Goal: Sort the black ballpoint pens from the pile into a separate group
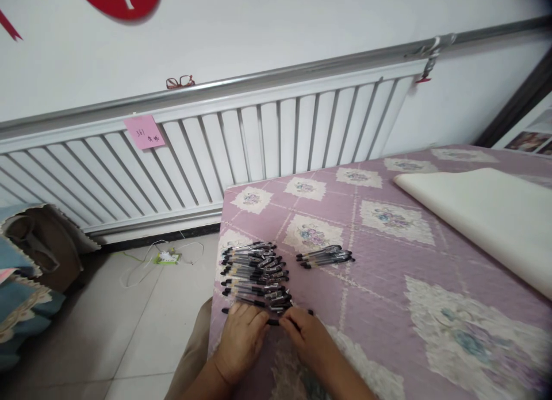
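Observation:
A pile of several black pens lies near the left edge of a bed covered by a purple patterned sheet. A smaller bunch of pens rests just to its right. My left hand and my right hand sit side by side at the near end of the pile, fingers curled. Between them they pinch one black pen, which lies crosswise; its tips stick out on both sides.
A white rolled sheet lies on the right of the bed. A white radiator with a pink note runs along the wall; red glasses rest on top. Cables lie on the tiled floor; a brown bag stands at left.

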`<state>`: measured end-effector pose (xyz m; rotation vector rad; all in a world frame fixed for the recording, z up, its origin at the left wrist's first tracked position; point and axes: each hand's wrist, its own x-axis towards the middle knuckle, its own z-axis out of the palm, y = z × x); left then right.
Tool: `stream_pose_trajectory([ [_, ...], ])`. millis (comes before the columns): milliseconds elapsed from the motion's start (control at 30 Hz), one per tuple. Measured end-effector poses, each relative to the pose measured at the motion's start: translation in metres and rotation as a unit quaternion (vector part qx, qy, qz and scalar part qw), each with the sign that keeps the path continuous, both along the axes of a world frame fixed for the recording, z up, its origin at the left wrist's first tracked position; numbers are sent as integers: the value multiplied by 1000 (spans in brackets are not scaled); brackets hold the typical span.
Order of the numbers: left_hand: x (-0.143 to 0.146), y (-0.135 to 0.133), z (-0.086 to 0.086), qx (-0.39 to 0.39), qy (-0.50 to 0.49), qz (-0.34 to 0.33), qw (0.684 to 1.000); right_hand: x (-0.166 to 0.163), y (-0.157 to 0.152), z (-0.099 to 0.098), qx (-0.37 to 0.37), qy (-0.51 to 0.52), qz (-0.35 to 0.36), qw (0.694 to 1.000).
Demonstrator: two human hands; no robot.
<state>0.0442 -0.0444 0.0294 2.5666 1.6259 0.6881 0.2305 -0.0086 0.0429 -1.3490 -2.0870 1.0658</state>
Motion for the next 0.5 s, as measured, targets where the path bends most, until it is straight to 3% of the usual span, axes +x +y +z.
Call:
stream_pose_trajectory([
  [333,1,0,3,-4,-6,6,1000,6,4,-5,4,40,7,999],
  [500,-2,2,-3,59,5,-12,998,12,6,-2,24,52,-4,998],
])
